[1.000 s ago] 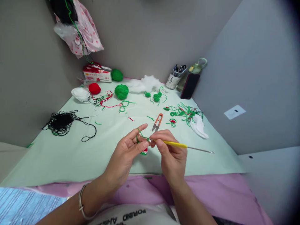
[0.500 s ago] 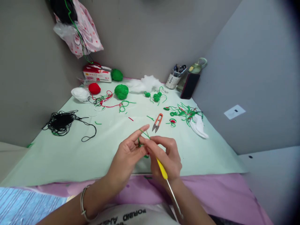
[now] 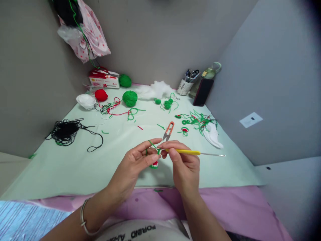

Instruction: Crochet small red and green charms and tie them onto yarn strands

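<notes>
My right hand [image 3: 184,164] is closed on a crochet hook [image 3: 188,152] with a yellow grip, its bare metal end sticking out to the right. The hook's working tip meets green yarn [image 3: 152,144] that runs over my left index finger. Between thumb and fingers, my left hand [image 3: 136,159] pinches a small crocheted piece [image 3: 154,165] in red, white and green, which hangs just under the thumb and is partly hidden. Just beyond my fingertips lie thread snips [image 3: 170,130] with orange handles, blades toward me.
Green yarn balls [image 3: 130,98], a red ball [image 3: 101,94] and white yarn [image 3: 86,100] stand at the back left. Black cord [image 3: 65,131] lies left. White stuffing [image 3: 157,89], a pen cup [image 3: 186,85] and a phone [image 3: 203,92] line the back. Yarn scraps [image 3: 199,120] lie right.
My right hand has turned the crochet hook from pointing down toward me to nearly level, its free end now to the right. The crocheted piece shows more below my left thumb.
</notes>
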The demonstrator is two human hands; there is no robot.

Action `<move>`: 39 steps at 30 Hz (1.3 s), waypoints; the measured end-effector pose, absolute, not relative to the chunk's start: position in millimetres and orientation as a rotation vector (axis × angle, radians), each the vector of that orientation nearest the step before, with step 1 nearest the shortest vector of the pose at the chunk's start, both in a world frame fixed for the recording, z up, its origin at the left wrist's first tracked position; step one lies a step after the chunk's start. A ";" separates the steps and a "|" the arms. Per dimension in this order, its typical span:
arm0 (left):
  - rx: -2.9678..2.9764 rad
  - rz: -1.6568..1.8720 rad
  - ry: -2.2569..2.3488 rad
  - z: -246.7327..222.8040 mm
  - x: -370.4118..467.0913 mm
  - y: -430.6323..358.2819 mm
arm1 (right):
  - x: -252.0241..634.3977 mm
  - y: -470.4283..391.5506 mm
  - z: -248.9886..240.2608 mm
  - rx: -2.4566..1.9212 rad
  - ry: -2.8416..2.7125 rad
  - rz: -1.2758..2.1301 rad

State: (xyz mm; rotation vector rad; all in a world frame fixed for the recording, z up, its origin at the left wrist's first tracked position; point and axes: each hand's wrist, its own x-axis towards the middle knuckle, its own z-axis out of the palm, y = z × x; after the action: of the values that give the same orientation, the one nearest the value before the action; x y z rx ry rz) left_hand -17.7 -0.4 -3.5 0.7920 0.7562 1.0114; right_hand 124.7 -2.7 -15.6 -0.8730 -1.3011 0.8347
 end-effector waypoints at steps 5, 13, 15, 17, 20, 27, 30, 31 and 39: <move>0.734 1.076 0.793 -6.5 -12.7 1.5 | 124.1 -9.2 -16.8 -0.931 -1.539 0.530; 0.608 0.949 0.701 -12.9 -21.8 8.8 | 132.6 -9.9 -16.5 -0.944 -1.441 0.518; 0.661 0.988 0.753 -9.3 -21.7 8.3 | 133.9 -7.1 -13.6 -0.911 -1.284 0.702; 0.708 1.028 0.775 -5.1 -18.3 6.4 | 132.5 -5.4 -12.3 -0.889 -1.289 0.766; 0.717 1.029 0.750 -2.8 -12.8 4.1 | 128.1 -5.6 -13.8 -0.913 -1.482 0.590; 0.748 0.951 0.693 -11.5 -18.2 6.8 | 133.1 -3.1 -18.3 -0.968 -1.633 -0.003; 0.743 0.914 0.675 -15.8 -20.9 6.9 | 150.4 7.8 -11.8 -1.041 -1.535 -0.119; 0.753 0.909 0.676 -17.0 -21.9 7.1 | 158.5 12.6 -8.0 -1.070 -1.490 -0.162; 1.048 0.909 0.851 -14.8 -30.0 11.5 | 184.4 22.9 8.6 -1.096 -1.258 0.434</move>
State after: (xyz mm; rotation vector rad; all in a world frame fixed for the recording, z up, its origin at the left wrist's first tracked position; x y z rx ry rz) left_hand -30.0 11.5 -14.8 1.0484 0.8509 0.9092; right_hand 184.4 22.9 8.6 -1.0961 -1.2576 0.4335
